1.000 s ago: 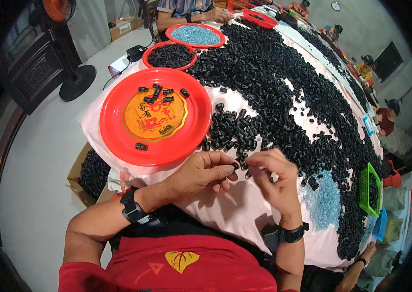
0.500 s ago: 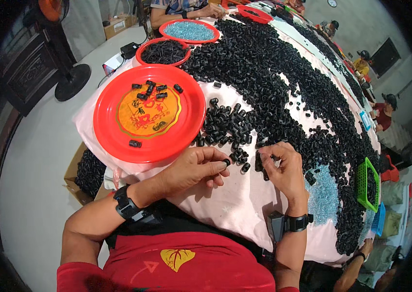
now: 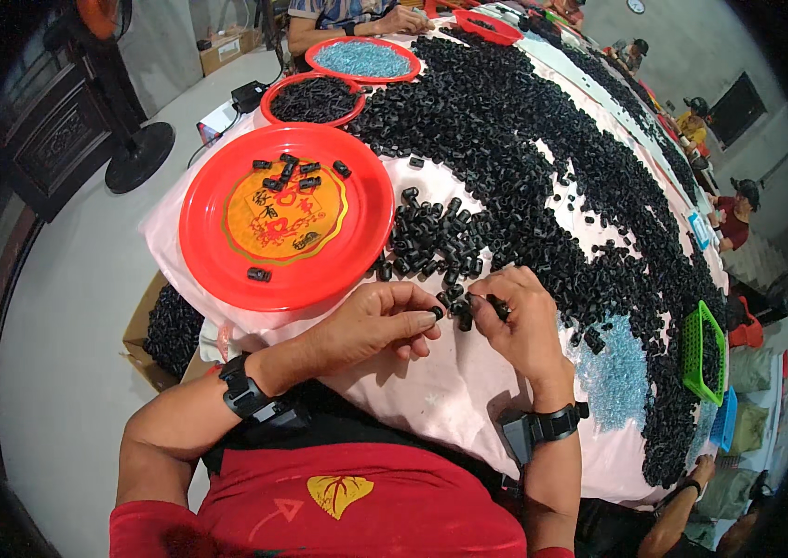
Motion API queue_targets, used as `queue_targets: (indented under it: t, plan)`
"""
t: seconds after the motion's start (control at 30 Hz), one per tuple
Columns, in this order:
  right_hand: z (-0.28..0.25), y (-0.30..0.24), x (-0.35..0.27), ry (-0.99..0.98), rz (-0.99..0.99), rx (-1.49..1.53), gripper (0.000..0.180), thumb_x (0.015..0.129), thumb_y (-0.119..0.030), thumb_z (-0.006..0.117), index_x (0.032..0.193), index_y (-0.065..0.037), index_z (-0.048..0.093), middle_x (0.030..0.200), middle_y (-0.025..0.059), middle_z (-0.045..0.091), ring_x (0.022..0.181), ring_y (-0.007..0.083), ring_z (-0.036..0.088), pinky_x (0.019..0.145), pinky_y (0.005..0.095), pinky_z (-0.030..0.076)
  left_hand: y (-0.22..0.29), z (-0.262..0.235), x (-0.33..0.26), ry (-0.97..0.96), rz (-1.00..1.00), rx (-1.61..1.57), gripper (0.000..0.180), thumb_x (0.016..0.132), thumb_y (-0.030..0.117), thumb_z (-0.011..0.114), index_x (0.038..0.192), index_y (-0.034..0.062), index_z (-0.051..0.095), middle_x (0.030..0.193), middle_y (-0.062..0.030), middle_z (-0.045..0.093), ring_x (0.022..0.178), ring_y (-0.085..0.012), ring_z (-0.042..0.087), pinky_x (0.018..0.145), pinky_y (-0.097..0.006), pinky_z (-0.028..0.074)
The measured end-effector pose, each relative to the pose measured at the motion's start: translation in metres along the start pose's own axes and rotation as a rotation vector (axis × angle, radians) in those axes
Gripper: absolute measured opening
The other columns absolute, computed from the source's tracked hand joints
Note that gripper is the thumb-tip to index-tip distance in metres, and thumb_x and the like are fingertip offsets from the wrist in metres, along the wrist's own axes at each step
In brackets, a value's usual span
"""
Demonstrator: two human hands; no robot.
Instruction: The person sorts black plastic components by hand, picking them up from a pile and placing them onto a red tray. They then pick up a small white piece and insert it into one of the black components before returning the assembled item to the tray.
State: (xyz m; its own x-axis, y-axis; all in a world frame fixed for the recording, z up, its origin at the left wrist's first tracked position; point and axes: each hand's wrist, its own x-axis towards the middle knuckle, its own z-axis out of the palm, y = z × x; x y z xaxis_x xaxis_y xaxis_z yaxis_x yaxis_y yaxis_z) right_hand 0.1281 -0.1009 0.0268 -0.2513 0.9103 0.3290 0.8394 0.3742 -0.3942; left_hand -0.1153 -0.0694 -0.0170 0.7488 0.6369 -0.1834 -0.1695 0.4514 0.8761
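Left hand is pinching 1 black cylinder, and right hand is gripping a black part, right of a red tray.

Under a pale pink cloth, the table swept from ten o'clock over twelve and round to four. Small black pieces lay thickly from twelve to four, and a looser cluster of them sat near the centre, toward one. A large round red tray stood at ten, a red bowl of dark pieces at eleven, another bowl of clear bluish bits at twelve, a shallow red container near one. A green basket sat past three; loose bluish bits lay at four.
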Motion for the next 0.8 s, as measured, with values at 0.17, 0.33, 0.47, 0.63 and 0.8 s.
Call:
queue_targets:
  t: [0.17, 0.33, 0.47, 0.63, 0.8]
  plan:
    - [0.001, 0.000, 0.000, 0.033, -0.027, -0.008, 0.017, 0.081, -0.003, 0.071, 0.098, -0.006, 0.073, 0.087, 0.0112, 0.068, 0.084, 0.0332, 0.064, 0.073, 0.0423, 0.053, -0.002, 0.001, 0.002, -0.006, 0.011, 0.001, 0.028, 0.106, 0.018, 0.061, 0.128, 0.0011, 0.060, 0.107, -0.0066, 0.070, 0.084, -0.0091, 0.069, 0.068, -0.021, 0.055]
    - [0.005, -0.003, 0.003, 0.032, -0.054, -0.061, 0.022, 0.082, -0.002, 0.069, 0.103, -0.007, 0.075, 0.086, 0.0108, 0.067, 0.082, 0.0316, 0.064, 0.070, 0.0407, 0.053, 0.000, 0.002, 0.000, 0.000, 0.015, 0.021, 0.030, 0.106, 0.018, 0.061, 0.130, 0.0013, 0.060, 0.106, -0.0063, 0.071, 0.083, -0.0090, 0.069, 0.067, -0.021, 0.055]
    - [0.001, -0.012, 0.001, 0.047, 0.070, 0.315, 0.025, 0.086, 0.000, 0.067, 0.107, -0.007, 0.077, 0.081, 0.0073, 0.067, 0.074, 0.0203, 0.062, 0.058, 0.0308, 0.049, -0.001, 0.001, 0.000, 0.007, 0.020, 0.025, 0.030, 0.106, 0.018, 0.061, 0.130, 0.0017, 0.061, 0.106, -0.0060, 0.071, 0.083, -0.0083, 0.069, 0.067, -0.020, 0.055]
    - [0.000, -0.025, -0.004, 0.011, 0.163, 0.538, 0.024, 0.088, 0.000, 0.066, 0.108, -0.007, 0.077, 0.089, 0.0060, 0.072, 0.070, 0.0117, 0.063, 0.057, 0.0246, 0.046, -0.005, 0.003, 0.003, 0.008, 0.084, 0.045, 0.028, 0.105, 0.019, 0.062, 0.126, -0.0004, 0.061, 0.102, -0.0054, 0.072, 0.082, -0.0083, 0.070, 0.066, -0.021, 0.056]
    - [0.002, -0.029, -0.004, -0.005, 0.073, 0.471, 0.024, 0.087, 0.001, 0.070, 0.109, -0.007, 0.076, 0.093, 0.0065, 0.075, 0.074, 0.0121, 0.067, 0.060, 0.0239, 0.050, -0.008, 0.003, 0.003, 0.035, 0.100, 0.029, 0.027, 0.104, 0.018, 0.063, 0.124, -0.0001, 0.063, 0.102, -0.0051, 0.072, 0.082, -0.0081, 0.070, 0.065, -0.020, 0.056]
